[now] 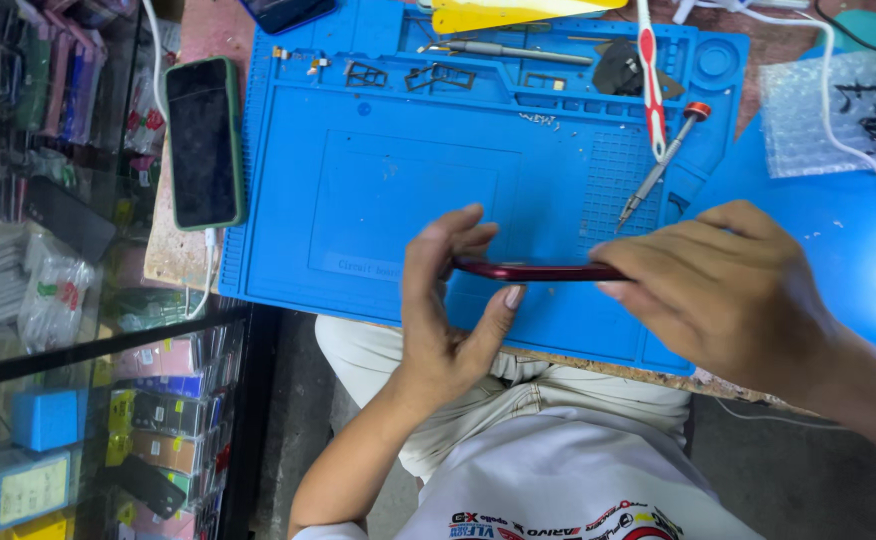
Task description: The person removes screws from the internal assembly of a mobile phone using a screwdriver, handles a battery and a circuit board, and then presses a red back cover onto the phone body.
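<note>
As both hands grip it: red phone (538,271) thin, edge-on, level.

A blue work mat (398,190) covers the table, with a green-cased phone (203,143) lying left of it, a red-capped screwdriver (661,165) at its far right, and bubble wrap (828,115) farther right.

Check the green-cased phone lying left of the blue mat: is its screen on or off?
Off. The green-cased phone lies face up beside the blue mat, its screen uniformly dark, showing only faint reflections. A white cable runs from its lower end.
</note>
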